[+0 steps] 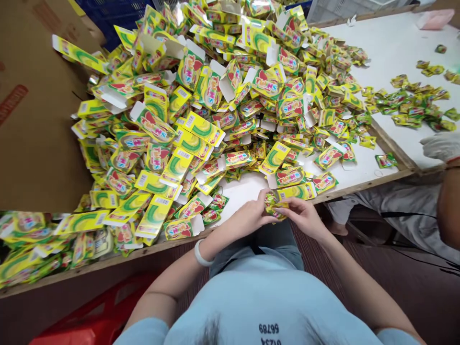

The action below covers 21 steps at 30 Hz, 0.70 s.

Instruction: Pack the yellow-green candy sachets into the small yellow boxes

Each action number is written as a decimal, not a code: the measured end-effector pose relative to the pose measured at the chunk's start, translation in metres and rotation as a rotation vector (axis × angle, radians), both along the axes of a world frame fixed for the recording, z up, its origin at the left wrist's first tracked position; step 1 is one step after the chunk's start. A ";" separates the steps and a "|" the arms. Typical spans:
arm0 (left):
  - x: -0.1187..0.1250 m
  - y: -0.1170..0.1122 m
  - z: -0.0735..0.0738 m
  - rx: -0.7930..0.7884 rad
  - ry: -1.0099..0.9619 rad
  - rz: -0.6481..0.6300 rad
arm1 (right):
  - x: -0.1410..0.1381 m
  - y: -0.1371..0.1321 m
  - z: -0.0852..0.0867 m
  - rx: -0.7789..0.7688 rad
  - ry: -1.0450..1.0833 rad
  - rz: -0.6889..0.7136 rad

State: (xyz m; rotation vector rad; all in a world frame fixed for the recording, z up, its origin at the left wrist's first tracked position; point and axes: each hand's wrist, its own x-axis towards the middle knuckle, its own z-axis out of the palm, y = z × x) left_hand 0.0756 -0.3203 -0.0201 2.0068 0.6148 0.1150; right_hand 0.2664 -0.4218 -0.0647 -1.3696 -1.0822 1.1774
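White table point(245, 188) carries a heap of yellow cartons point(154, 215); at its near edge, the left hand point(256, 213) and right hand point(304, 216) grip small yellow-green packets point(276, 211) between their fingertips. These look light, slippery and perhaps crushable, so a gentle pinch at the ends should suit.

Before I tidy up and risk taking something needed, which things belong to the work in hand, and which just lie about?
In use, it seems:
held packets
yellow boxes
loose packets

Probably just lying about:
pink item
red stool
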 end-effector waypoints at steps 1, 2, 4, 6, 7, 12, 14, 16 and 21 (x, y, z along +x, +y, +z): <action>0.010 0.007 0.001 0.072 -0.001 -0.011 | 0.006 -0.005 -0.004 -0.018 0.047 -0.092; 0.021 0.015 0.000 0.165 -0.014 -0.004 | 0.013 -0.008 -0.008 -0.034 0.086 -0.179; 0.048 0.032 -0.004 0.394 -0.026 0.065 | 0.027 -0.013 -0.016 -0.063 0.124 -0.322; 0.074 0.045 -0.012 0.563 0.061 0.117 | 0.039 -0.015 -0.024 -0.084 0.132 -0.418; 0.085 0.049 -0.017 0.609 0.126 0.123 | 0.043 -0.015 -0.027 -0.090 0.141 -0.449; 0.089 0.052 -0.027 0.679 0.250 0.151 | 0.050 -0.012 -0.014 -0.069 0.365 -0.361; 0.070 0.050 -0.016 0.710 0.201 0.095 | 0.049 -0.005 -0.003 -0.090 0.486 -0.211; 0.048 0.050 0.000 0.709 0.108 0.008 | 0.045 0.005 0.004 -0.126 0.585 -0.070; 0.002 0.046 0.022 0.318 -0.433 0.279 | 0.018 0.026 0.011 -0.138 0.782 0.044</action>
